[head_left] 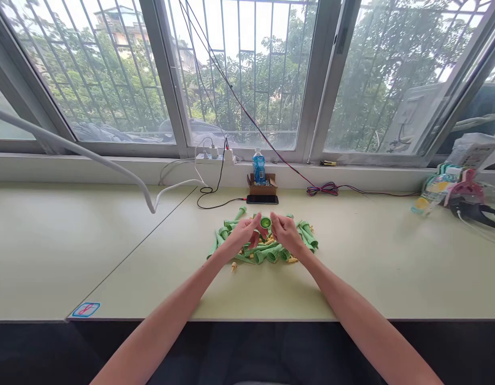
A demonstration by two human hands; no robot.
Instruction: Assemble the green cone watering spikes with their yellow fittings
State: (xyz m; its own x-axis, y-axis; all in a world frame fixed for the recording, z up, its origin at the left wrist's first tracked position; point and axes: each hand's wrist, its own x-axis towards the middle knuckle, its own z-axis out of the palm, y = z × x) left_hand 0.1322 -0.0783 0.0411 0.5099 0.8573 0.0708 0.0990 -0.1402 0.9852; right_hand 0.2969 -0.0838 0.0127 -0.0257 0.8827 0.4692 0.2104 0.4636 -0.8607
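My left hand (249, 231) is closed round a green plastic watering spike (265, 222), its round open end turned up toward me. Close beside that end is my right hand (284, 230), its fingers curled in a pinch; whatever they grip is hidden. Below both hands lies a loose pile of green plastic spikes (272, 255), hollow cones with wide open ends. Small yellow plastic pieces (292, 260) are scattered among them. One yellow piece (233, 266) lies apart at the pile's front left.
Behind the pile are a black phone (262, 199) on a cable and a small cardboard box (262, 187) with a blue bottle (258, 167). A white curved arm (111, 159) reaches over the left side. A coiled red-black cable (323, 189) and clutter with headphones (474, 211) lie right.
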